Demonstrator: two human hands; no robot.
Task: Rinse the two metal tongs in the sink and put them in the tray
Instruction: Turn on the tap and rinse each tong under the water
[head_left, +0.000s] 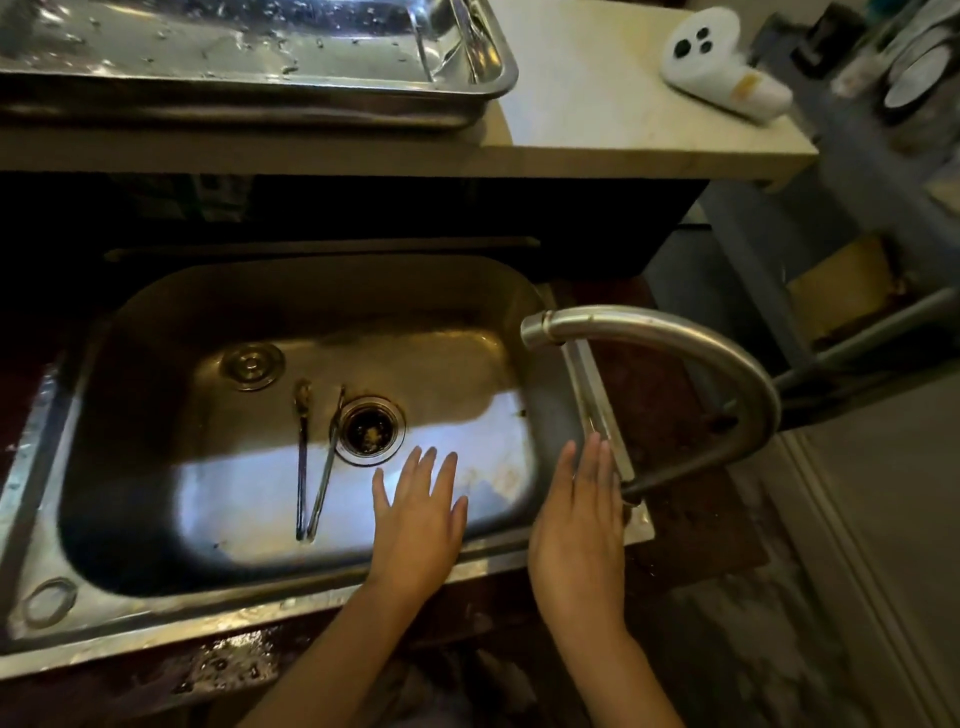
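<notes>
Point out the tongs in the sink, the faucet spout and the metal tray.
tongs (311, 462), head view, on one arm.
faucet spout (675, 338), head view, top of the curved pipe.
metal tray (260, 101), head view, near rim.

Shelf (597, 135): steel tray (291, 98) & white controller (722, 62) on top.

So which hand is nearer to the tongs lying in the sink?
Left. The left hand hovers open over the sink floor, just right of the tongs. The right hand is farther right, at the sink's right rim beside the faucet.
</notes>
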